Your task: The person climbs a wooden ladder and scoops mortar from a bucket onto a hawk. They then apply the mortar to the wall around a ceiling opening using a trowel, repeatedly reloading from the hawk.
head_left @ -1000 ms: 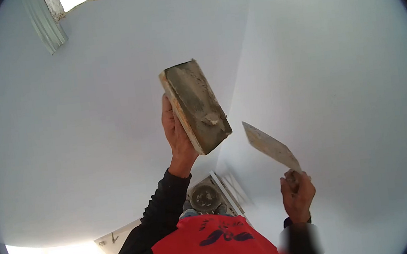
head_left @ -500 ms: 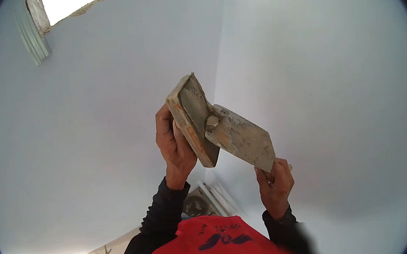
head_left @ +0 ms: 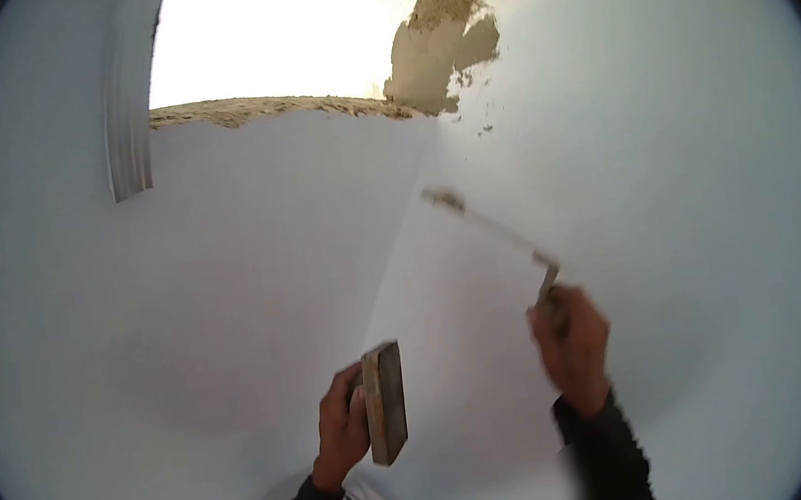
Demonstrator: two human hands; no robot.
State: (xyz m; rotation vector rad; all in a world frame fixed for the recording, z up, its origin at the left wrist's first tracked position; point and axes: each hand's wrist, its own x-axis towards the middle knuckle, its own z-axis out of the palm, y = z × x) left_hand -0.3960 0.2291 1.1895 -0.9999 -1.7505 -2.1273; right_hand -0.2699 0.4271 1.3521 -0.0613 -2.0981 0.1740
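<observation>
My left hand [head_left: 342,432] is closed on the back of a mortar-stained plastering float [head_left: 388,405], which stands on edge with its flat face turned to the right. Out ahead on the right, my right hand [head_left: 576,348] is wrapped round the handle of a trowel [head_left: 499,229]. The trowel's blade shows nearly edge-on and points up and left, slightly blurred. A small lump of mortar [head_left: 447,199] sits near the blade's tip. Float and trowel are well apart, in front of the wall corner.
White walls [head_left: 688,168] meet at a corner. Above is a bright opening [head_left: 269,48] with a rough mortar edge [head_left: 256,108]. Wet-looking brown mortar [head_left: 423,60] covers the strip to its right. A pale ribbed strip [head_left: 127,103] hangs at the opening's left side.
The trowel has left the float's face and swung up and right, carrying a lump of mortar. My left hand has lowered the float. The view has tilted up, showing more of the opening.
</observation>
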